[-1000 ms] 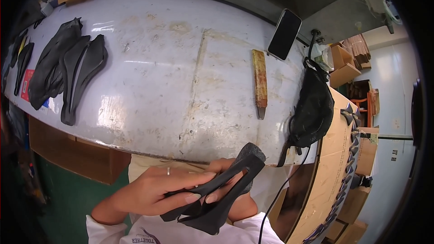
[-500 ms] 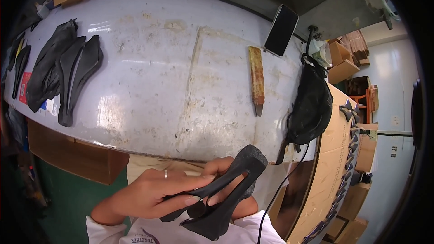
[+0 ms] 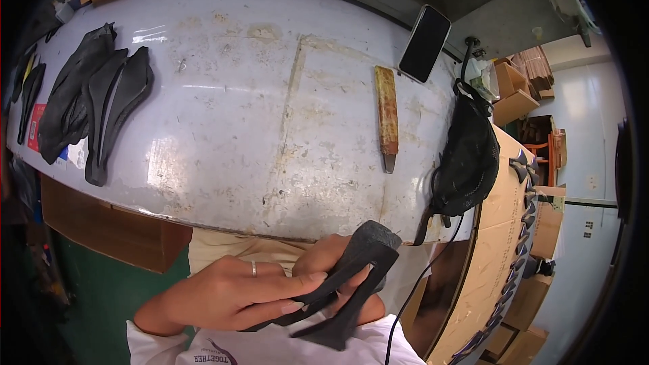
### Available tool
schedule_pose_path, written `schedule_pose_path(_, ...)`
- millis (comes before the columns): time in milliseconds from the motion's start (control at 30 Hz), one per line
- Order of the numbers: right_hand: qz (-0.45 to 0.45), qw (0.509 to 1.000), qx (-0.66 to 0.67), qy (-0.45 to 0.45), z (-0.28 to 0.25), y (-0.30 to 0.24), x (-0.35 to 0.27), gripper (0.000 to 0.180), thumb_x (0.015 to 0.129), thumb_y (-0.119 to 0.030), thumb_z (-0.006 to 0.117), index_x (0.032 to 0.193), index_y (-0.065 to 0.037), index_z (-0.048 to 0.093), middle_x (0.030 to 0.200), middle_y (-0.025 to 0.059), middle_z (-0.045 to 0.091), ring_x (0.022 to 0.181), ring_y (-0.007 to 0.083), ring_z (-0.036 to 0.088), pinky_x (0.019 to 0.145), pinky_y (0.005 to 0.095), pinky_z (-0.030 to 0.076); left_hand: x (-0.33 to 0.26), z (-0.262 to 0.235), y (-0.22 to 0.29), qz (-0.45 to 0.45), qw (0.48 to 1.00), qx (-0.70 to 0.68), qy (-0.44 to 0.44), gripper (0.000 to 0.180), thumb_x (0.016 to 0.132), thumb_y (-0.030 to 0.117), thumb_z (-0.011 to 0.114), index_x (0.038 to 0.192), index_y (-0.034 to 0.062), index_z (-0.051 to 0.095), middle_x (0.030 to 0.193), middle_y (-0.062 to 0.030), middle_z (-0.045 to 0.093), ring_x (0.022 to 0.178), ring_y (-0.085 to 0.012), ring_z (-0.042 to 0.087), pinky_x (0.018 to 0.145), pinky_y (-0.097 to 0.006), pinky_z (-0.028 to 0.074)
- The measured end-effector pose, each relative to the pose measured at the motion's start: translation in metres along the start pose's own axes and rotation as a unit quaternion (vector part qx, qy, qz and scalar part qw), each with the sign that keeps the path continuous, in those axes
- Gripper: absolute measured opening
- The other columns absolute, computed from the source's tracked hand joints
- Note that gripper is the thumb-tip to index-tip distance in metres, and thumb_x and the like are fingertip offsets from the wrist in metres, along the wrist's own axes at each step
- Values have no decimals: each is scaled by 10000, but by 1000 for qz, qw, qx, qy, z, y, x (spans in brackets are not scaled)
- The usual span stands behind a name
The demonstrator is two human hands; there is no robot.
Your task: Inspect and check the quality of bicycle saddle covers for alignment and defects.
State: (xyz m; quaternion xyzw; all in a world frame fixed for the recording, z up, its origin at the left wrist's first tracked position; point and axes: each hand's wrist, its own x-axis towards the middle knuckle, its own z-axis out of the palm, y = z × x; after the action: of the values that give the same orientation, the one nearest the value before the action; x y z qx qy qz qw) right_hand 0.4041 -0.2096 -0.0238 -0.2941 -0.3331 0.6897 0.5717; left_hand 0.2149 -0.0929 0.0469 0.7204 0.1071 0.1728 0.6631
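Close to my body, just off the table's near edge, I hold a black bicycle saddle (image 3: 362, 267) with a long slot down its middle. My left hand (image 3: 236, 292), a ring on one finger, pinches the saddle's left edge between closed fingers. Behind the saddle, my right hand (image 3: 323, 255) grips it from the far side; part of that hand is hidden, and fingertips show through the slot. The saddle's narrow end points up and right, its wider end towards my white shirt (image 3: 216, 348).
On the white table (image 3: 216, 122) lie black saddle-shaped covers (image 3: 125, 101), a worn flat-handled blade (image 3: 387, 111), a phone (image 3: 424, 44) and a black bag (image 3: 466, 155) with a cord. A cardboard sheet (image 3: 473, 277) with a row of dark pieces is at right; an open carton (image 3: 108, 223) sits below left.
The saddle has turned a little in my hands, and its wider end has swung right and up slightly. My left hand's fingers have shifted along its edge.
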Motion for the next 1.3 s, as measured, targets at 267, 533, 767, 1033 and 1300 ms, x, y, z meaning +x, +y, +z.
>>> schedule_pose_path(267,17,994,13,110,10,-12,3,214,656,-59,801,644,65,627,546,119,570,450,225,519,432,341,378,-3,0,-3,-14,997,66,40,459,818,41,753,1263,19,642,670,-99,589,487,-183,528,478,-299,403)
schedule_pose_path(533,25,995,89,36,13,-8,3,200,748,-30,805,886,48,684,671,130,657,616,199,640,526,286,460,-12,-6,-11,-43,998,-27,-29,572,880,85,695,1417,61,499,1019,-129,709,653,-234,669,613,-278,513)
schedule_pose_path(767,173,962,203,66,23,5,2,568,645,-130,854,1138,45,634,956,85,701,866,152,650,773,268,493,-5,4,-15,-68,975,-205,47,546,914,16,628,1426,-18,439,1107,-135,689,893,-175,699,778,-286,550)
schedule_pose_path(1033,171,970,166,46,17,1,2,575,692,-234,865,1154,32,652,1061,93,695,981,170,635,891,281,471,-6,9,-13,-76,966,-242,60,487,896,1,639,1362,-42,507,1249,-165,637,1051,-171,638,889,-278,486)
schedule_pose_path(1300,52,936,222,268,55,-13,0,422,870,-392,734,930,22,688,709,128,673,543,201,614,464,308,441,-4,5,-8,-85,982,-170,21,503,880,-2,670,1362,-16,526,1146,-153,696,923,-149,681,784,-258,516)
